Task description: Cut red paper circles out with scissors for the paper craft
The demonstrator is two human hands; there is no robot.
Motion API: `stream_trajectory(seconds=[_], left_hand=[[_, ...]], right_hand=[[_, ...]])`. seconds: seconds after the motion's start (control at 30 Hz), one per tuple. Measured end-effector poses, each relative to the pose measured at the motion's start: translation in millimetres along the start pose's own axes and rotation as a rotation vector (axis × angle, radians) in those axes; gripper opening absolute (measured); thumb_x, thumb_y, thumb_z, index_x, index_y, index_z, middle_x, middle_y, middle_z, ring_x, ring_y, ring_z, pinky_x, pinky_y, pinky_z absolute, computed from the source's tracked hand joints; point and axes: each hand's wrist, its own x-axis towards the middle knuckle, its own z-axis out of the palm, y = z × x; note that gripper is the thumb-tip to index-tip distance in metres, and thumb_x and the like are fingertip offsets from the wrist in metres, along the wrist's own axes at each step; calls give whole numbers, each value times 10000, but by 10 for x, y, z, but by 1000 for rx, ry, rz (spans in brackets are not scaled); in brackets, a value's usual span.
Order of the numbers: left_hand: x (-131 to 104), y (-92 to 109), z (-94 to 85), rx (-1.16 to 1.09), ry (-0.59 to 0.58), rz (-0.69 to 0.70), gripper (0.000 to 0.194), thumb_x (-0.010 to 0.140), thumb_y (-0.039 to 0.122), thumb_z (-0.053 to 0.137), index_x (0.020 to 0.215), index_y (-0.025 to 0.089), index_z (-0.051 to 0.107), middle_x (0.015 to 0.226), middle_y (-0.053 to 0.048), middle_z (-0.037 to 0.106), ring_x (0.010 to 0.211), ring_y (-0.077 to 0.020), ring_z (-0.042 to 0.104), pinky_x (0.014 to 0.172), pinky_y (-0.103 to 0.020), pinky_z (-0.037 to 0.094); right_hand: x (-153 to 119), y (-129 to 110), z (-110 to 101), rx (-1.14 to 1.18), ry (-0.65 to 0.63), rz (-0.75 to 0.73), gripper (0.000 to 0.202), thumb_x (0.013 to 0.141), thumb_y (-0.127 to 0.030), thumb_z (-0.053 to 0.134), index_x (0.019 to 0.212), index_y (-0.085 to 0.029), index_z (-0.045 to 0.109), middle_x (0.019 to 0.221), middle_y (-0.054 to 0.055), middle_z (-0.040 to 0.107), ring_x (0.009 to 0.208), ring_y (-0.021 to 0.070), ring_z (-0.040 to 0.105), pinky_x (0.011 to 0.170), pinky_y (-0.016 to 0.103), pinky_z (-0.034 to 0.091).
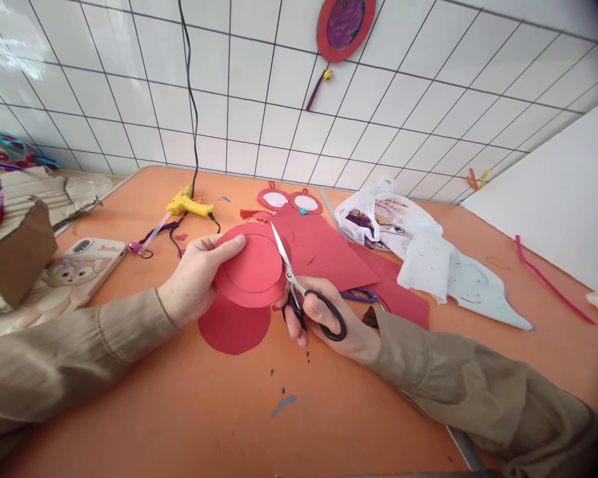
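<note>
Pinched between thumb and fingers of my left hand [199, 272] is a red paper circle [251, 265] with a smaller ring drawn or cut inside its edge. My right hand [328, 318] grips black-handled scissors [289, 272], whose blades point up and away along the circle's right side. Whether the blades bite into the paper I cannot tell. Below the held piece, a second, darker red paper circle [236, 328] lies flat on the orange table [219, 411]. Red paper sheets [323, 245] spread out behind the scissors, partly covered by my right hand.
At the back left stands a yellow glue gun [189, 201], its cord rising along the tiled wall. A phone [82, 269] and cardboard box [20, 259] lie left. Purple-handled scissors [361, 295], a white plastic bag [393, 219] and a magenta pipe cleaner [552, 282] lie right.
</note>
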Motion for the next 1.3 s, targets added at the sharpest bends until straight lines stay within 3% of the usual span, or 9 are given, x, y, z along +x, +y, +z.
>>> stream_trajectory(seconds=[0.23,0.5,0.67,0.93,1.13,1.3], left_hand=[[35,-13,-32,-32,-42,64,157,749,308,751,724,155,733,711,-46,749,631,-153,671,616,-233,522],[30,-82,-66,24,-229,-39,214,740,258,767,921,145,752,916,-98,770,848,-229,702,775,-300,534],[17,-91,-48,52,-178,-68,220,696,234,799,893,146,754,908,-103,772,861,-246,704,774,-322,537],[58,-112,-87,145,-119,25,213,683,253,804,870,159,764,940,-101,773,873,-260,704,788,-336,545],[87,-68,-103,158,-167,-81,270,675,277,810,895,131,755,877,-131,769,864,-294,703,753,-377,554],[146,10,-120,90,-121,44,281,732,387,749,879,147,754,857,-110,757,775,-242,692,688,-329,548]], right_hand=[[13,-13,1,-20,13,1,496,815,-632,577,831,-138,548,615,7,586,448,92,523,458,233,412],[31,-6,19,-32,86,-44,492,820,-620,578,761,-132,547,701,32,594,486,87,541,488,239,449],[27,-8,28,-2,100,-26,472,823,-612,582,834,-143,543,650,10,593,483,95,543,491,238,446],[13,-9,24,37,64,-6,499,814,-635,575,879,-141,545,625,3,589,470,91,518,483,232,421],[8,7,17,58,53,-12,496,826,-624,571,899,-133,548,627,5,587,471,89,517,486,229,417],[10,13,3,51,25,16,511,798,-628,602,905,-132,550,623,8,600,464,94,523,483,239,429]])
